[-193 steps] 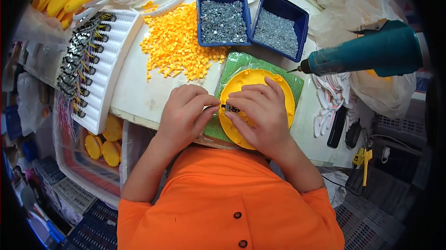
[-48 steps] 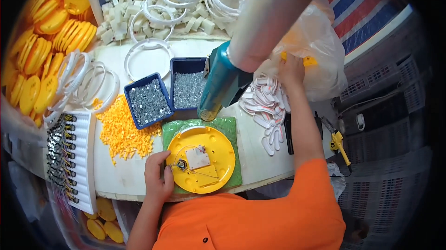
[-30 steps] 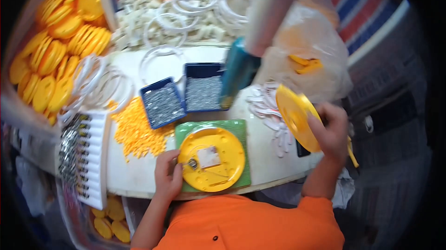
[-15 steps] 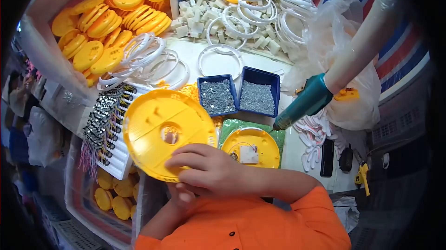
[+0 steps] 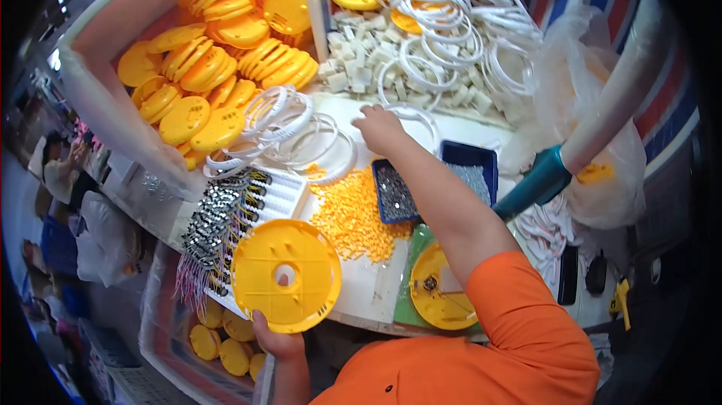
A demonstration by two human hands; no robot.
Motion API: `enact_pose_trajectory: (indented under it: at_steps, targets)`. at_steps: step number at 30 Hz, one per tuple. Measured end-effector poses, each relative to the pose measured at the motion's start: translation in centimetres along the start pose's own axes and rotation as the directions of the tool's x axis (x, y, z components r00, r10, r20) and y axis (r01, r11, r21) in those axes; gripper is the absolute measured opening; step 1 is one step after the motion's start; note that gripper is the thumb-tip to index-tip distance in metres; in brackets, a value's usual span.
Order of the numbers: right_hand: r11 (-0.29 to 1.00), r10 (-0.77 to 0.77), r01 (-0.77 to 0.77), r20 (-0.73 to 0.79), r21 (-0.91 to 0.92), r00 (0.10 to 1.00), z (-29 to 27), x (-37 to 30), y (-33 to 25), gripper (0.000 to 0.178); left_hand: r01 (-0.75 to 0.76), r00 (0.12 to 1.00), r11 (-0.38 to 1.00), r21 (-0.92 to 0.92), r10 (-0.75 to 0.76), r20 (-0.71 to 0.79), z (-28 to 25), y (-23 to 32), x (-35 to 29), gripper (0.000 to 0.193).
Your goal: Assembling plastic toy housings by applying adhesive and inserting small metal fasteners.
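Note:
My left hand [image 5: 278,341] grips the lower rim of a round yellow plastic disc [image 5: 286,276] with a centre hole, holding it up at the table's near left edge. My right hand [image 5: 380,128] is stretched far across the table, palm down. It rests at a white ring [image 5: 412,113] in front of a heap of small white blocks [image 5: 353,74]. Its fingers are hidden from above. A second yellow disc [image 5: 440,296] with a small part at its middle lies on a green mat [image 5: 410,307] under my right arm.
Two blue trays of small metal parts [image 5: 395,194] [image 5: 470,172] sit beside a pile of tiny yellow pieces [image 5: 350,217]. A teal power screwdriver [image 5: 538,183] hangs at the right. A white rack of metal clips [image 5: 226,224], loose white rings [image 5: 301,130] and stacked yellow discs [image 5: 218,44] fill the left.
The yellow disc taken from the bag on the right passed from my right hand to my left. My right hand then reached forward to the white rings. The view swung left.

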State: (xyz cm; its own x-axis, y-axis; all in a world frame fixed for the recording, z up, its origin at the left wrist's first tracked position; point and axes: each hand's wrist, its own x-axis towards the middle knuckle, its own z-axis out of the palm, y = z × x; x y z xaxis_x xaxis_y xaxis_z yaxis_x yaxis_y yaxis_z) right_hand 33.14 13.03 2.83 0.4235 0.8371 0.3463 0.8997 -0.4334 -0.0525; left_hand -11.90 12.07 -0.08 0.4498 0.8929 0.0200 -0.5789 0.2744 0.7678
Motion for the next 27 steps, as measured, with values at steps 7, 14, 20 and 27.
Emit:
enact_pose_trajectory:
  at_steps: [7, 14, 20, 27]
  targets:
    - [0.894, -0.201, 0.307, 0.320, -0.326, 0.926, 0.3, 0.4, 3.8, 0.017, 0.007, 0.995, 1.000, 0.014, -0.006, -0.097, -3.8, -1.4, -0.4, 0.066]
    - [0.953, -0.060, -0.133, -0.600, -0.272, 0.798, -9.6, 2.5, 6.0, 0.010, 0.088, 0.992, 0.986, -0.142, -0.074, 0.100, 0.8, 0.2, 1.0, 0.067]
    - [0.960, 0.120, 0.155, -0.846, 0.232, 0.520, -21.2, -3.9, -6.0, 0.013, 0.197, 0.966, 0.960, -0.198, -0.155, 0.208, 2.4, 0.0, 1.5, 0.071]
    - [0.811, -0.186, 0.354, -0.368, 0.465, 0.911, -18.6, -18.3, -11.9, 0.022, 0.346, 0.895, 0.927, -0.145, -0.280, 0.347, 4.2, 0.9, 1.2, 0.062]
